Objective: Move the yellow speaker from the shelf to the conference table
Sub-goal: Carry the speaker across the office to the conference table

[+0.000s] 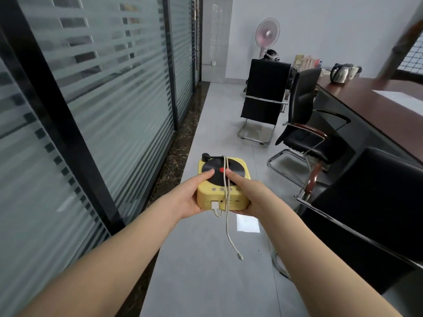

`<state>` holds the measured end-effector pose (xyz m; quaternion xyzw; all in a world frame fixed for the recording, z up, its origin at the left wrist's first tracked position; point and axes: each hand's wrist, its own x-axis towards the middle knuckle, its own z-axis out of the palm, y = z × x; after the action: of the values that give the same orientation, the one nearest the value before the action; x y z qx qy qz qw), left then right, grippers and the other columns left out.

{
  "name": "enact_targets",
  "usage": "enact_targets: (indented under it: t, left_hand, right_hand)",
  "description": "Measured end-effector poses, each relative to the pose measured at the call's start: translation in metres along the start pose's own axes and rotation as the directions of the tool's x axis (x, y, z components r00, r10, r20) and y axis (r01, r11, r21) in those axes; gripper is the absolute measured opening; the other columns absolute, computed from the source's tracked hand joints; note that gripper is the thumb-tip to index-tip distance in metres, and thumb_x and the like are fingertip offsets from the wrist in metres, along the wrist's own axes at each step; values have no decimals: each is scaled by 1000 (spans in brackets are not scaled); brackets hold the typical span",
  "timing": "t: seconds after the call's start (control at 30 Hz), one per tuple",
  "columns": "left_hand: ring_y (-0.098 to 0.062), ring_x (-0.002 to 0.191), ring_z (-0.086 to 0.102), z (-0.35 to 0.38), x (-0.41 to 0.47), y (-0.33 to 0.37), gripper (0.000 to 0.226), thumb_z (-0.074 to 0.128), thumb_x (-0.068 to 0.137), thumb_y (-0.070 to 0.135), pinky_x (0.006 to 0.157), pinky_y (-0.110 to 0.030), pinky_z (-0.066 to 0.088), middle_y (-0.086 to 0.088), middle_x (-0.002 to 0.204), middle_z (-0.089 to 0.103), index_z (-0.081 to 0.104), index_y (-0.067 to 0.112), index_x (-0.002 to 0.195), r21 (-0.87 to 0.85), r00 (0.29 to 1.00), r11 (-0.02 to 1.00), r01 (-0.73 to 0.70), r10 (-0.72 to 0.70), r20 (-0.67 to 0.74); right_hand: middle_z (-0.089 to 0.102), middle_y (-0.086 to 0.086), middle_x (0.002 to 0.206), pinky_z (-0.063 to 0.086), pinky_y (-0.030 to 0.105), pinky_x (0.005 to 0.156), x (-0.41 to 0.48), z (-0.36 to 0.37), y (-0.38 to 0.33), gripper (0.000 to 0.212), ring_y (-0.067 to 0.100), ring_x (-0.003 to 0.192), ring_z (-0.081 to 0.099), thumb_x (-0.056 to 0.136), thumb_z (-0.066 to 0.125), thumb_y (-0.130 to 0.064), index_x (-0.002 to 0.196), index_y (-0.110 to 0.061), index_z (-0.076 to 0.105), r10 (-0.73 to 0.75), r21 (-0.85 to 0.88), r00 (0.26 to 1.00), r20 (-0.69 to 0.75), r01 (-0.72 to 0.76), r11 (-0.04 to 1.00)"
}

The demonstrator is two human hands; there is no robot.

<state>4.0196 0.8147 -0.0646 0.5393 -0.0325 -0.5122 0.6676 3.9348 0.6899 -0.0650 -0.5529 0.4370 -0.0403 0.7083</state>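
The yellow speaker [238, 167], shaped like a small record player with a black disc and red centre on top, is held in the air over the grey floor. My left hand [191, 194] grips its left side, thumb on the disc. My right hand [248, 193] grips its right side, thumb on top. A white cable [227, 225] is plugged into the front, loops over the top and dangles below. The dark brown conference table [366, 104] runs along the right, apart from the speaker.
Black office chairs [306, 133] stand along the table's left side, one chair back [375, 197] close on my right. A frosted glass partition [103, 99] lines the left. A kettle [340, 74] sits on the table's far end. A fan [267, 33] stands by the back wall.
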Motion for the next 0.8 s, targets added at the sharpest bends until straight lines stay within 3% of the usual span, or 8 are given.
enact_targets:
  t: [0.1, 0.43, 0.8]
  left_hand:
    - [-24, 88, 67, 3, 29, 20, 18, 60, 88, 31, 83, -38, 53, -7, 80, 76, 65, 15, 95, -10, 1000, 1000, -4, 4, -5]
    - [-23, 86, 68, -2, 153, 102, 17, 59, 89, 30, 81, -37, 53, -5, 78, 76, 65, 16, 96, 4, 1000, 1000, -14, 14, 24]
    - [-22, 83, 68, -12, 286, 206, 17, 59, 89, 30, 77, -36, 54, -6, 77, 76, 65, 16, 95, 34, 999, 999, -2, 0, 45]
  right_hand:
    - [72, 12, 106, 58, 49, 82, 30, -1, -21, 97, 32, 94, 70, 29, 85, -57, 111, -11, 62, 3, -10, 1000, 5, -3, 1000]
    - [71, 10, 107, 58, 45, 82, 150, 2, -103, 75, 30, 95, 69, 56, 83, -55, 114, -12, 61, -1, -25, 1000, -7, 1, 1000]
    - [72, 10, 106, 57, 45, 85, 282, 17, -199, 72, 29, 96, 69, 59, 81, -56, 112, -12, 61, -5, -3, 999, -33, 5, 1000]
